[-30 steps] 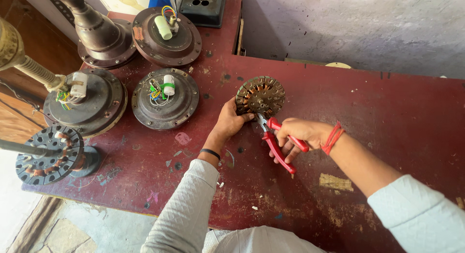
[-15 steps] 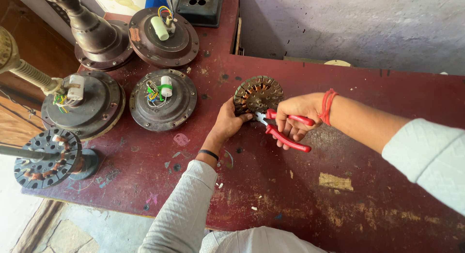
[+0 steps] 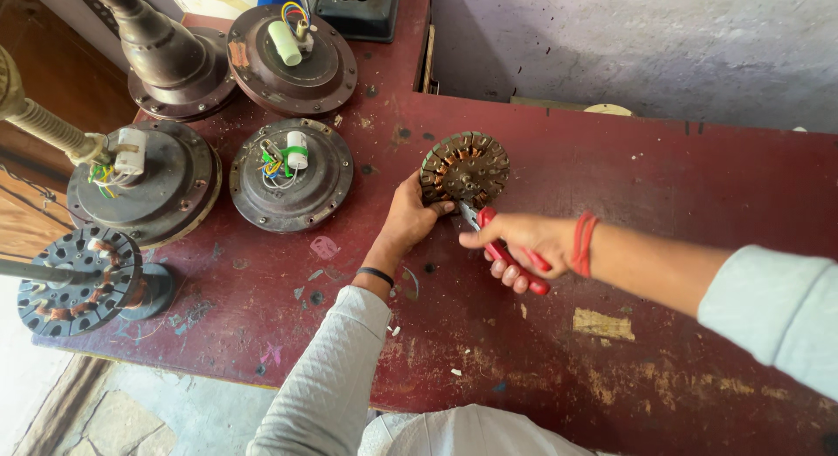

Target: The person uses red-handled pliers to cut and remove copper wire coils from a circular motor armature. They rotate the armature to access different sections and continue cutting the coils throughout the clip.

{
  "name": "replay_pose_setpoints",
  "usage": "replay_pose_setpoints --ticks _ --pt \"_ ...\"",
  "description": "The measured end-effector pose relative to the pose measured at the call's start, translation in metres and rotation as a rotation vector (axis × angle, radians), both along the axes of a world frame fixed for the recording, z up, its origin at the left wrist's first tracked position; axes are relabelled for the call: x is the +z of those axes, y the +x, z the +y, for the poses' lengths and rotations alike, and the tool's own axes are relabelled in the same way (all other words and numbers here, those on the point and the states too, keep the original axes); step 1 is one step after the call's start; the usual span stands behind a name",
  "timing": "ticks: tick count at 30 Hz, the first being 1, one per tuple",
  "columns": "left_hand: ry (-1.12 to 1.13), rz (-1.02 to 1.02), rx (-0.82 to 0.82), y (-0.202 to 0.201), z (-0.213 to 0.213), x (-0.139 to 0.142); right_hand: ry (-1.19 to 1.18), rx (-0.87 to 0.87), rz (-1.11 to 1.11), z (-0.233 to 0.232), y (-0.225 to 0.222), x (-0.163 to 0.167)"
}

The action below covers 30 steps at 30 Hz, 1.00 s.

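The left hand has its grip closed on the lower edge of the round metal stator with copper windings, which lies flat on the dark red wooden bench. Just right of that grip, the right hand holds the red-handled pliers, whose nose touches the stator's rim. For this step, I think the stator should be pressed firmly down, and the pliers should bite only 1 wire, not the neighbouring coils. Well left of both hands stand 4 round dark motor housings.
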<state>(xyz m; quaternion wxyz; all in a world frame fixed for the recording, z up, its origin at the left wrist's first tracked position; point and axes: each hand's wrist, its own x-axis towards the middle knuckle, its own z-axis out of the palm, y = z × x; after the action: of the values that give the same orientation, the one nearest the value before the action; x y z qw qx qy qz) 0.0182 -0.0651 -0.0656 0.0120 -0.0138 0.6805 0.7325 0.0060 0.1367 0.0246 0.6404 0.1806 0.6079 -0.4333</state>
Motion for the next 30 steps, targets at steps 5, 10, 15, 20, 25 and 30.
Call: replay_pose_setpoints --ticks 5,10,15,20,25,30 --pt "-0.031 -0.011 0.019 0.002 0.000 0.002 0.089 -0.031 0.258 0.002 0.020 -0.017" --pt "0.010 -0.004 -0.002 -0.001 -0.001 0.000 0.350 0.354 0.716 0.000 0.037 -0.022" --pt "0.100 -0.002 -0.031 -0.003 -0.002 -0.006 0.377 0.429 0.860 0.007 0.045 -0.036" --pt "0.074 -0.039 -0.015 -0.004 -0.002 -0.007 -0.034 0.133 0.620 0.025 0.042 -0.037" --pt "0.055 -0.013 -0.024 -0.005 -0.002 -0.008 -0.053 0.056 0.461 0.019 0.038 -0.024" --pt "0.127 -0.014 -0.032 -0.006 -0.002 -0.012 -0.101 0.001 0.353 0.009 0.030 -0.012"
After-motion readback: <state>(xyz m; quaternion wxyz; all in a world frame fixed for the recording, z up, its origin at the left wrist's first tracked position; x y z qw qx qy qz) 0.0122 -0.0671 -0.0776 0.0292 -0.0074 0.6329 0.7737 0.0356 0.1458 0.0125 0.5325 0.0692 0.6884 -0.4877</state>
